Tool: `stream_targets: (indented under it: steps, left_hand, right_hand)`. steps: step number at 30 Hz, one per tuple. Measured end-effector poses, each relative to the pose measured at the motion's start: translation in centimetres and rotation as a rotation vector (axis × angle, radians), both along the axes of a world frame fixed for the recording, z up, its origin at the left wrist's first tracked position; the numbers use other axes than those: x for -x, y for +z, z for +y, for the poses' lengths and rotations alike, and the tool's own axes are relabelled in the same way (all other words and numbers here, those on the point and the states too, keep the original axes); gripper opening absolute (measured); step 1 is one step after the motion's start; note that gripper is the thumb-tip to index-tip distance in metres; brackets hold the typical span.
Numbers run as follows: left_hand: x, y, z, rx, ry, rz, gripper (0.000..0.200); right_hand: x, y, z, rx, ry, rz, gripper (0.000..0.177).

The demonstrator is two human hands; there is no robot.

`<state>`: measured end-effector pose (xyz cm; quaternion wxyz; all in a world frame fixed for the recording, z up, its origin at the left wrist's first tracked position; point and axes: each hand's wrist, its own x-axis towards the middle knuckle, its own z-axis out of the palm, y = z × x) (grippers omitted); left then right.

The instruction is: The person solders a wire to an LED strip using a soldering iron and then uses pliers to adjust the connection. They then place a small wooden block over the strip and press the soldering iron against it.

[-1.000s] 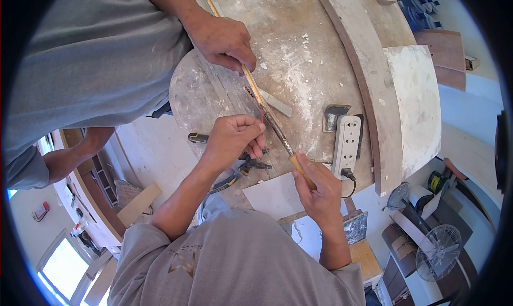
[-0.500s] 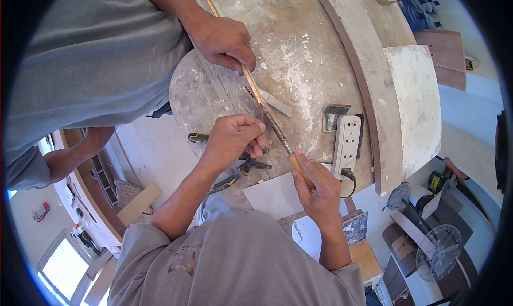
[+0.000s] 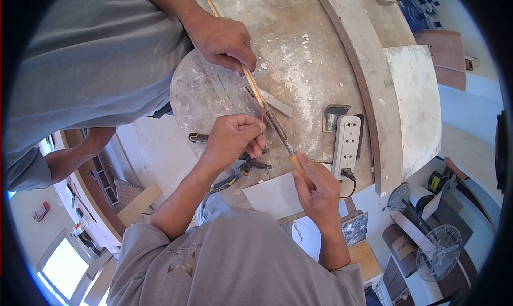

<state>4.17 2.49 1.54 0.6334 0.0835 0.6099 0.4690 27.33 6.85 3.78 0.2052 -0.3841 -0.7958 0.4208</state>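
Note:
My right hand (image 3: 318,187) is wrapped round the wooden handle of a soldering iron (image 3: 280,130). The iron's metal shaft slants up and left, its tip end at the lower end of a narrow yellowish LED strip (image 3: 254,88). Beside that tip, my left hand (image 3: 233,138) pinches a thin red wire (image 3: 262,114) that runs up to the strip's end. Whether iron and wire touch is too small to tell. Another person's hand (image 3: 224,43) holds the strip farther up.
Pliers (image 3: 245,168) and a black-and-yellow tool handle (image 3: 198,137) lie left of my hands on the dusty round table (image 3: 299,33). A white power strip (image 3: 347,140) with a plug stands to the right, beside a curved board (image 3: 368,87). A small flat strip (image 3: 278,104) lies behind the iron.
The soldering iron has tilted very slightly, its shaft shifting a little to the right. My left hand and the other person's hand stay in place.

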Motion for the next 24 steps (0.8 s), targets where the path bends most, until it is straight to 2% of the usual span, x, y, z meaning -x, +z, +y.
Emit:
stream_targets:
  steps: [24]
  left_hand:
    - [-0.15, -0.29, -0.09, -0.003, 0.002, 0.000, 0.019]
  right_hand:
    - [0.02, 0.11, -0.13, 0.024, -0.006, -0.039, 0.052]
